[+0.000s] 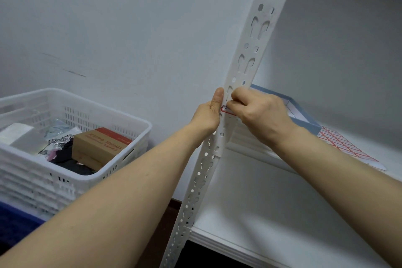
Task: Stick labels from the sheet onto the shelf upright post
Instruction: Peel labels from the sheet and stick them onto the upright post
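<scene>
A white perforated upright post (250, 50) runs diagonally from bottom centre to top right. My left hand (208, 113) grips its left edge, thumb pointing up along the metal. My right hand (258, 113) has its curled fingers on the post's face, pressing a small red-bordered label (225, 109) against it; only the label's left end shows between the hands. The label sheet (345, 148), white with a red grid, lies on the shelf to the right, apart from both hands.
A blue-rimmed shallow box (304, 115) stands on the white shelf board (272, 213) behind my right hand. On the left, a white slotted basket (71, 178) holds a cardboard box (97, 146) and packets. A plain wall stands behind.
</scene>
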`<control>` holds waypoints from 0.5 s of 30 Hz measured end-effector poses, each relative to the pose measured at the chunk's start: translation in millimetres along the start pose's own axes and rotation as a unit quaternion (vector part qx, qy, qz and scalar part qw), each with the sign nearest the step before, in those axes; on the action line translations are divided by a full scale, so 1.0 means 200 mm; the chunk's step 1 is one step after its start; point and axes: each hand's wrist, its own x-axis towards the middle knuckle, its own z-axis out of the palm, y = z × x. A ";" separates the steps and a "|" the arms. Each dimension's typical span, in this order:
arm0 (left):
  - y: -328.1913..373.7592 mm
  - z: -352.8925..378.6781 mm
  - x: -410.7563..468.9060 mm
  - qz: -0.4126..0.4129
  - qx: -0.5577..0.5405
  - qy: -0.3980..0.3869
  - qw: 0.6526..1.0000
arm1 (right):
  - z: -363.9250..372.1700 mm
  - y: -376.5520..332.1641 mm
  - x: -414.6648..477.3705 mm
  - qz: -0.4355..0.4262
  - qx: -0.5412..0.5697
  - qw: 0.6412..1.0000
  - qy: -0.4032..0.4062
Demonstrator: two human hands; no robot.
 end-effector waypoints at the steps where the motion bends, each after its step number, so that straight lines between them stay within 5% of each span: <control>1: 0.00 0.00 0.00 -0.001 -0.002 0.000 1.000 | 0.00 0.00 0.00 -0.004 -0.004 1.000 -0.002; 15: -0.01 0.00 0.01 -0.011 -0.005 0.001 1.000 | 0.01 0.01 0.00 -0.034 -0.031 0.999 0.011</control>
